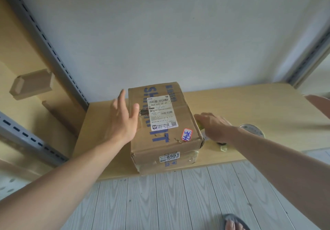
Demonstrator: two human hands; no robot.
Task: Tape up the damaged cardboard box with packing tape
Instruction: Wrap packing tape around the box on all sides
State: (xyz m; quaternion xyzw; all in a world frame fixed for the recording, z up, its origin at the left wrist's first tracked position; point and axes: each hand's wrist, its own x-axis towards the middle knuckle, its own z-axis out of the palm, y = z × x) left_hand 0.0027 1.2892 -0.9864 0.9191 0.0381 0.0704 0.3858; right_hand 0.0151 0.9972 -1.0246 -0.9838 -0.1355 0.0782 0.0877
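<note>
Box (164, 122) — between left grip (123, 121), right grip (214, 128).

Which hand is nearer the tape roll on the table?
Right. The right hand sits between the cardboard box and the tape roll; the left hand rests on the box's left edge.

One head-worn view (wide-angle) looks forward and down — close over the wooden shelf (250, 108), facing the wall (160, 33).
</note>
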